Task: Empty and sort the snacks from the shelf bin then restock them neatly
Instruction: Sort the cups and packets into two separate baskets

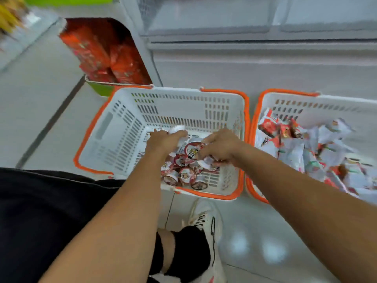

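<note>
While packets (pixel 306 152) are sitting sorted next door, both hands are digging: left hand (pixel 165 139) gripping cups (pixel 184 172), right hand (pixel 221 147) curling onto more; restocking is waiting.

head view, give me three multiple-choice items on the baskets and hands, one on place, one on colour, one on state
1. Where do the small round red-and-white snack cups lie?
A. left white slotted plastic basket
B. right white slotted plastic basket
C. green shelf bin

2. What colour are the basket rims?
A. blue
B. orange
C. black

3. What is the left hand doing?
A. resting flat on the floor
B. hanging idle
C. gripping cups

Answers:
1 A, the cups are heaped in the left basket, while flat packets fill the right.
2 B, orange edging runs round both.
3 C, its fingers curl round white cups.
</note>
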{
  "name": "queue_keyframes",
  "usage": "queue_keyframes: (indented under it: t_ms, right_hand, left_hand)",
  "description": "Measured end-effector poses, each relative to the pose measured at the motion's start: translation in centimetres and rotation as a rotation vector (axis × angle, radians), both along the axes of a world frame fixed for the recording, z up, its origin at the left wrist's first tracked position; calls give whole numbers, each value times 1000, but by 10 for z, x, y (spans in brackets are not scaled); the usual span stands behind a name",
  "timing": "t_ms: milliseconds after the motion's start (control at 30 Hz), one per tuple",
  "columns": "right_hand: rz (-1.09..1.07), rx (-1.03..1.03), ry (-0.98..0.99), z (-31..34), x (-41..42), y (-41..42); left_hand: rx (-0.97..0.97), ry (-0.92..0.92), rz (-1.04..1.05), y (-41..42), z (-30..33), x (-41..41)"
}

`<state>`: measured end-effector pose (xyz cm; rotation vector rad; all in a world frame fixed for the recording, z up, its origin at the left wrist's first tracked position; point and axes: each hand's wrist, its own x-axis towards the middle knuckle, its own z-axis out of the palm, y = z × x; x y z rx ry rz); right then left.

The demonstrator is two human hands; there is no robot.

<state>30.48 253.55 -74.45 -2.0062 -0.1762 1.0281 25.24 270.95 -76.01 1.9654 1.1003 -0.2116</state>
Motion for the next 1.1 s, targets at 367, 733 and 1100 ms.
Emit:
queue_keyframes:
  t_ms: [367,733,1100]
  right_hand:
    - [-291,404,216,-7,2,-38]
    - [337,-567,-318,-47,37,-271]
    - [485,-1174,-321,-63,69,-401]
  left_hand:
    - [245,-367,53,-46,-12,30]
    - [471,-205,-1385,-261,-17,73]
    - [777,370,-1477,-301,-37,92]
